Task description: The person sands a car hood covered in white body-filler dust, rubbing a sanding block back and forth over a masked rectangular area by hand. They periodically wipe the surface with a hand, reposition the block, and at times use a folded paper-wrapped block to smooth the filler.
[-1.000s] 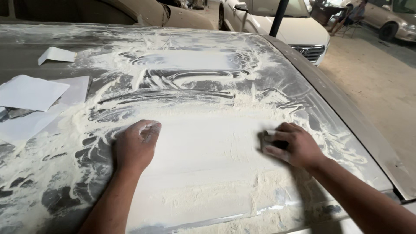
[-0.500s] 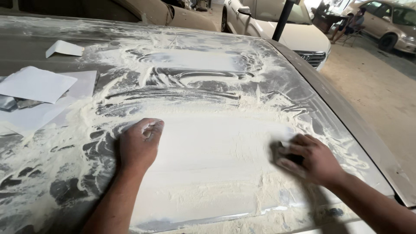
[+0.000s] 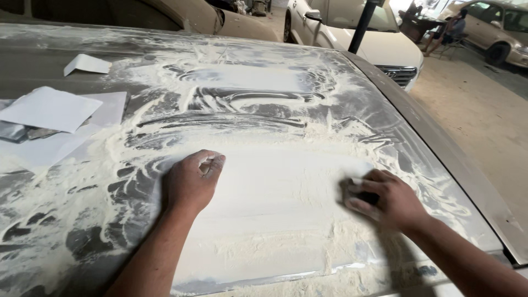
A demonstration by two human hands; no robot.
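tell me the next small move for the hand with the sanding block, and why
Probably stroke the sanding block under the right hand leftward over the pale filler patch; dust lies thick there, and the left hand rests braced on the car panel.

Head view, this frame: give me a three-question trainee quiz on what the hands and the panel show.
1. True or false: the left hand rests loosely closed on the dusty car panel.
2. Which hand presses the dark sanding block? A) left B) right C) both
3. Fill in: the sheets of paper lie on the panel toward the person's ____ side.

Key
1. True; it sits knuckles up on the pale sanded patch.
2. B; the right hand covers the block, fingers spread over it.
3. Left; they lie beyond the left hand, with a smaller folded piece farther up the panel.
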